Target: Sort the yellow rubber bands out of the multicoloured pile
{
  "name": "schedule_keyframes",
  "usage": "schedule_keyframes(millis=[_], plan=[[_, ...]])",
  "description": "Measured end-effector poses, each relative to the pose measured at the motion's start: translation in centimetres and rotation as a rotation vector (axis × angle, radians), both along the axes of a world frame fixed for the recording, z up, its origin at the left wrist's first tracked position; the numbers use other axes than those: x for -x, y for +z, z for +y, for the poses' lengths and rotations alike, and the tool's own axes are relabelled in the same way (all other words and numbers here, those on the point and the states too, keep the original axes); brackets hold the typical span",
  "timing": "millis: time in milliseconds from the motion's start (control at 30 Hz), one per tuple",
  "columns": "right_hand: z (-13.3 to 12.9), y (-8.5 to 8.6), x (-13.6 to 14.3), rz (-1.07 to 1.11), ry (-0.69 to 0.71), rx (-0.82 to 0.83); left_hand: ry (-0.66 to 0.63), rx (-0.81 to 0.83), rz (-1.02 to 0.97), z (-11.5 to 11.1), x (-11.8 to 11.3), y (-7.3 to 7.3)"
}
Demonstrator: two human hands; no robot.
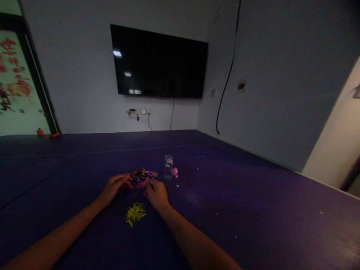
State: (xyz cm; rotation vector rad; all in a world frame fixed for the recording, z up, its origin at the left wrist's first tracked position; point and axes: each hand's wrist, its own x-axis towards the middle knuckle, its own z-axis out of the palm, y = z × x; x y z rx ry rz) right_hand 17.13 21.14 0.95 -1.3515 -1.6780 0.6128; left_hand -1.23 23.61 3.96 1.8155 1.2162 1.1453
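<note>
A loose pile of thin multicoloured bands [143, 176] lies on the dark purple floor. At the pile's left edge is my left hand [116, 185], its fingers bent over the bands and a little apart. My right hand [156, 193] touches the near right side of the pile with its fingers pressed together; what they hold, if anything, is too small to name. Nearer to me, between my forearms, lies a separate heap of yellow-green bands [135, 214]. A clear bottle [168, 168] stands upright just right of the coloured pile, with a pink object [174, 172] beside it.
Small white scraps [177, 186] dot the purple floor [225, 195] on the right. A black television [160, 62] hangs on the wall ahead, above sockets and cords. A black cable [226, 84] hangs down the right wall. Orange items [40, 132] sit by the door frame.
</note>
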Motion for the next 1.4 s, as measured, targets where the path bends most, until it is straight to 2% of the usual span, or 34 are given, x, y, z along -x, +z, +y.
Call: schedule_keyframes(millis=[133,300,433,533,667,767,900,967,1100,1200,1300,1400], plan=[[0.1,-0.1,0.0,-0.008,0.006,-0.007,0.030,0.001,0.012,0.4,-0.1,-0.5],[-0.5,0.4,0.0,-0.078,0.019,-0.024,0.127,-0.162,0.103,0.3,-0.2,-0.7],[-1.1,1.0,0.1,-0.283,0.140,-0.157,0.133,-0.200,0.157,-0.1,-0.2,-0.5],[-1.3,1.0,0.3,-0.341,0.261,-0.236,0.095,-0.166,0.164,-0.3,-0.3,-0.4],[-1.1,0.7,0.4,-0.185,0.358,-0.180,0.070,-0.158,0.172,-0.3,-0.3,-0.5],[-0.9,0.5,0.4,-0.051,0.370,-0.092,0.097,-0.164,0.152,0.0,-0.3,-0.7],[-0.8,0.3,0.4,-0.103,0.281,-0.093,0.189,-0.165,0.082,0.0,-0.1,-0.6],[-0.7,0.2,0.4,-0.107,0.301,-0.079,0.234,-0.175,0.054,0.0,0.0,-0.6],[-0.7,-0.1,0.6,0.017,0.392,-0.011,0.344,-0.200,0.048,-0.1,0.3,-0.6],[-0.6,-0.2,0.6,0.034,0.340,-0.034,0.413,-0.202,0.119,-0.4,0.3,-0.4],[-0.6,-0.2,0.6,-0.020,0.292,-0.047,0.440,-0.208,0.163,-0.6,0.2,-0.1],[-0.7,-0.1,0.6,0.001,0.320,-0.011,0.442,-0.200,0.149,-0.5,0.2,-0.1]])
